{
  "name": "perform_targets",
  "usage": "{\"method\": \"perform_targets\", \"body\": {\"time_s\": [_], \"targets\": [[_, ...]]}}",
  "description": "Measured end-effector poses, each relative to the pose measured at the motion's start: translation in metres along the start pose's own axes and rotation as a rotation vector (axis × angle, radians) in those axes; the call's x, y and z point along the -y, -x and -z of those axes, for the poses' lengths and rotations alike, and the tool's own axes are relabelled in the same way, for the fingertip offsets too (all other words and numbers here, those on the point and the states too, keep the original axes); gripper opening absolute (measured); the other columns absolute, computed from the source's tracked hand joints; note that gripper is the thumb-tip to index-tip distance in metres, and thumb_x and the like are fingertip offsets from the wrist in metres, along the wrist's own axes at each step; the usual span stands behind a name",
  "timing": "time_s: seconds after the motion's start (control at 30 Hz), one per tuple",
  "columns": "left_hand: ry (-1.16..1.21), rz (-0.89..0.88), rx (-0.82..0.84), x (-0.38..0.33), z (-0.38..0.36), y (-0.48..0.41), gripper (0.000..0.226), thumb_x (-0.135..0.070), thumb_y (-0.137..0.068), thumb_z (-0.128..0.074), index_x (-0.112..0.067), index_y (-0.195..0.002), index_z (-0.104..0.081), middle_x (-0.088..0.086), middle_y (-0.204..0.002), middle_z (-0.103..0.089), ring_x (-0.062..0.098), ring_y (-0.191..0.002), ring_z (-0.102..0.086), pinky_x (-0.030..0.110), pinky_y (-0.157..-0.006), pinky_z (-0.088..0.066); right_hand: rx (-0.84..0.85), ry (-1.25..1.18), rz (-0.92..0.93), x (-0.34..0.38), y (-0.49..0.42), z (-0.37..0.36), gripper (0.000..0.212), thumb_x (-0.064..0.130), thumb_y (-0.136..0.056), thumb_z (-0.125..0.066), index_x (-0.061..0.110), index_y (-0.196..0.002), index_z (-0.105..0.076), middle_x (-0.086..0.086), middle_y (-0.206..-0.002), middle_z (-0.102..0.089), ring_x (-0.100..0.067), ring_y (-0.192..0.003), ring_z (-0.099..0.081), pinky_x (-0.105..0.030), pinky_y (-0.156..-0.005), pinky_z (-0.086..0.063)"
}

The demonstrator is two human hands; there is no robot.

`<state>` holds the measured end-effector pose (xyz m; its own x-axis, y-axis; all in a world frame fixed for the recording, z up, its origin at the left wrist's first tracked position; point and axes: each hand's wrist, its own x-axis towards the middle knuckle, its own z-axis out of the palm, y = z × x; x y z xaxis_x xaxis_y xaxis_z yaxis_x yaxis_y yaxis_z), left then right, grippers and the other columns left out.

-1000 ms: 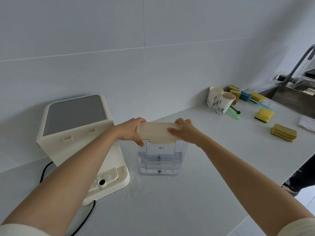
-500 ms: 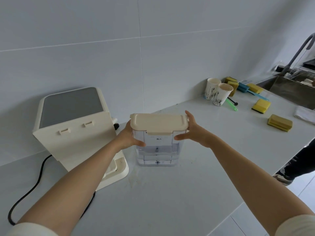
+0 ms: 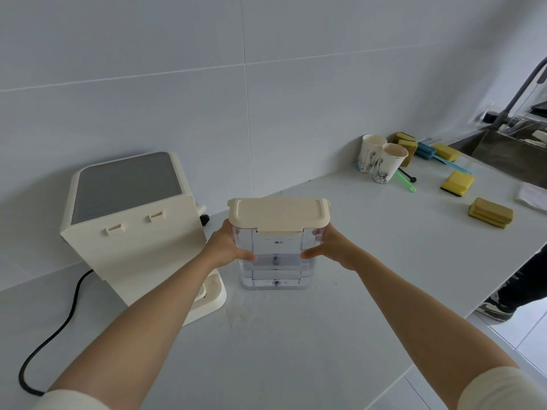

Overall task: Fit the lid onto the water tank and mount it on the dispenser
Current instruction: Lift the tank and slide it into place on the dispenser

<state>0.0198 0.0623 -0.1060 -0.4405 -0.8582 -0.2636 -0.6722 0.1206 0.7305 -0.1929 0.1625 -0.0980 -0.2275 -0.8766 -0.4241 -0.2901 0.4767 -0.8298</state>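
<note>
The clear water tank stands upright on the white counter, partly filled with water. Its cream lid sits flat on top of it. My left hand grips the tank's left side and my right hand grips its right side, thumbs on the front face. The cream dispenser with a grey top stands just left of the tank, its low base plate partly hidden behind my left forearm.
A black power cord runs from the dispenser to the left front. Two paper cups, several yellow sponges and a sink lie at the far right. A person's leg and shoe stand beyond the counter edge.
The lid went from being pressed on by both hands to sitting closed on the tank. My hands slid down from the lid to the tank's sides.
</note>
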Motion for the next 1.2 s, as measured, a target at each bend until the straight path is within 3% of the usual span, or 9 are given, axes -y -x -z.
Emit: {"method": "perform_targets", "body": {"time_s": [0.17, 0.3, 0.4, 0.47, 0.6, 0.73, 0.9, 1.1, 1.2], "targets": [[0.027, 0.009, -0.015, -0.003, 0.0, 0.008, 0.084, -0.014, -0.061, -0.084, -0.012, -0.132, -0.037, 0.003, -0.12, -0.051, 0.018, -0.1, -0.047, 0.026, -0.082, -0.038, 0.011, 0.014, 0.038, 0.001, 0.004, 0.001, 0.093, -0.005, -0.067, -0.073, 0.015, -0.14, -0.02, -0.016, -0.144, -0.034, -0.031, -0.135, -0.03, -0.042, -0.109, -0.03], [-0.012, 0.026, -0.029, -0.004, 0.002, 0.018, 0.083, -0.015, -0.059, -0.085, -0.01, -0.129, -0.041, 0.012, -0.124, -0.057, 0.027, -0.107, -0.054, 0.025, -0.081, -0.039, 0.017, 0.051, 0.064, 0.0, 0.012, 0.001, 0.087, -0.006, -0.068, -0.072, 0.014, -0.139, -0.025, -0.013, -0.136, -0.04, -0.025, -0.125, -0.037, -0.035, -0.103, -0.033], [-0.044, 0.02, -0.028, -0.008, 0.003, 0.03, 0.084, -0.015, -0.058, -0.085, -0.011, -0.129, -0.042, 0.007, -0.117, -0.056, 0.028, -0.115, -0.054, 0.024, -0.082, -0.039, 0.044, 0.13, 0.045, -0.001, 0.017, 0.004, 0.08, 0.0, -0.067, -0.075, 0.01, -0.134, -0.031, -0.01, -0.121, -0.044, -0.021, -0.108, -0.043, -0.031, -0.096, -0.037], [-0.051, 0.028, -0.034, -0.013, 0.006, 0.041, 0.082, -0.016, -0.059, -0.085, -0.01, -0.129, -0.042, 0.002, -0.111, -0.052, 0.025, -0.109, -0.054, 0.024, -0.08, -0.038, 0.063, 0.178, 0.045, 0.0, 0.02, 0.007, 0.076, 0.004, -0.066, -0.077, 0.009, -0.129, -0.036, -0.007, -0.114, -0.044, -0.021, -0.103, -0.045, -0.032, -0.094, -0.039], [-0.042, 0.034, -0.09, -0.022, 0.014, 0.061, 0.078, -0.017, -0.06, -0.085, -0.008, -0.125, -0.044, -0.001, -0.102, -0.048, 0.018, -0.09, -0.048, 0.024, -0.075, -0.036, 0.07, 0.232, 0.08, 0.013, 0.026, 0.011, 0.069, 0.008, -0.063, -0.08, 0.006, -0.121, -0.042, -0.005, -0.106, -0.046, -0.02, -0.096, -0.047, -0.033, -0.09, -0.042], [0.001, 0.045, -0.16, -0.027, 0.029, 0.08, 0.073, -0.014, -0.059, -0.086, -0.008, -0.12, -0.046, -0.005, -0.085, -0.05, 0.02, -0.096, -0.052, 0.025, -0.076, -0.036, 0.066, 0.273, 0.141, 0.035, 0.034, 0.01, 0.063, 0.011, -0.063, -0.081, 0.01, -0.114, -0.045, -0.002, -0.104, -0.048, -0.019, -0.094, -0.048, -0.031, -0.086, -0.041], [0.053, 0.067, -0.249, -0.022, 0.055, 0.101, 0.08, -0.014, -0.054, -0.088, -0.01, -0.123, -0.048, -0.001, -0.107, -0.056, 0.022, -0.107, -0.053, 0.025, -0.08, -0.039, 0.087, 0.325, 0.225, 0.068, 0.042, -0.003, 0.071, 0.013, -0.062, -0.082, 0.012, -0.122, -0.043, -0.003, -0.109, -0.05, -0.02, -0.098, -0.051, -0.033, -0.091, -0.044], [0.127, 0.129, -0.368, -0.008, 0.084, 0.128, 0.075, -0.006, -0.054, -0.087, -0.012, -0.119, -0.051, -0.004, -0.102, -0.052, 0.017, -0.099, -0.048, 0.025, -0.079, -0.036, 0.142, 0.316, 0.308, 0.102, 0.042, -0.039, 0.077, 0.009, -0.06, -0.082, 0.01, -0.126, -0.042, -0.001, -0.102, -0.05, -0.019, -0.095, -0.051, -0.028, -0.085, -0.041], [0.173, 0.195, -0.428, 0.005, 0.096, 0.136, 0.074, -0.003, -0.051, -0.087, -0.01, -0.117, -0.054, -0.002, -0.102, -0.057, 0.022, -0.103, -0.054, 0.027, -0.079, -0.039, 0.171, 0.313, 0.328, 0.115, 0.038, -0.062, 0.062, 0.007, -0.06, -0.082, 0.009, -0.112, -0.047, 0.0, -0.091, -0.051, -0.018, -0.089, -0.049, -0.02, -0.072, -0.039]]}}
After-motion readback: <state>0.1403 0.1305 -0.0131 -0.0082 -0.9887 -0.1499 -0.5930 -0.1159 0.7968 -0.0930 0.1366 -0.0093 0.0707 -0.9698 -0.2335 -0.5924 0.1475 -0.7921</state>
